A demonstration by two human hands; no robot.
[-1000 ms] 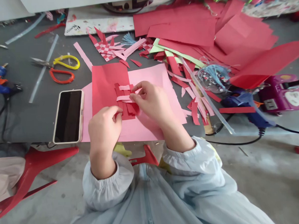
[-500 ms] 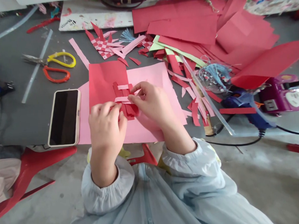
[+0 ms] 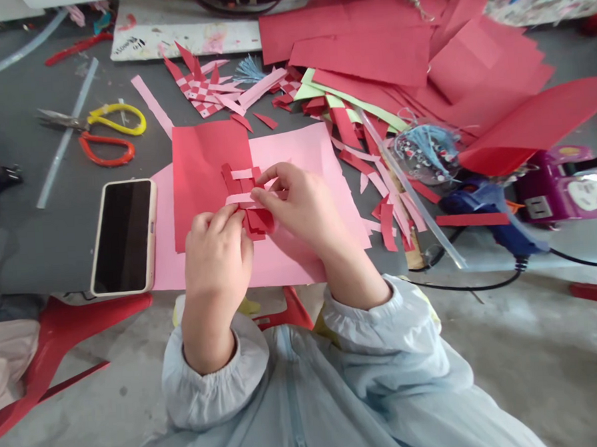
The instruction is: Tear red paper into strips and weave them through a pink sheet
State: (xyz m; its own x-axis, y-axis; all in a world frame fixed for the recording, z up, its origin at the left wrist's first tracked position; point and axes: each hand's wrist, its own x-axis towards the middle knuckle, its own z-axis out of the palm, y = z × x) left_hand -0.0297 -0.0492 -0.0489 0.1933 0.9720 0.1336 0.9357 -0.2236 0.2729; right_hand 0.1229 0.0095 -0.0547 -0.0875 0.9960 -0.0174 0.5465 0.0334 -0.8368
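Note:
My right hand [image 3: 302, 206] pinches the right end of a pink paper strip [image 3: 238, 199] between thumb and fingers. This strip runs across several narrow red paper strips [image 3: 256, 220], which curl up at the lower right. A shorter pink strip [image 3: 242, 174] lies woven through them higher up. My left hand [image 3: 218, 254] is closed, its fingertips gripping the lower left edge of the red strips; the exact contact is partly hidden. Beneath sit a red paper sheet [image 3: 198, 169] and a larger pink sheet [image 3: 301, 267].
A phone [image 3: 123, 236] lies left of the sheets, with scissors [image 3: 86, 124] behind it. Woven paper scraps [image 3: 201, 92] and stacked red paper [image 3: 360, 57] are at the back. A glue gun [image 3: 492, 206] and a purple power socket [image 3: 559, 186] stand on the right.
My left hand has shifted slightly right, its fingers closer to the red strips. My right hand keeps its pinch on the pink strip. The view has shifted a little.

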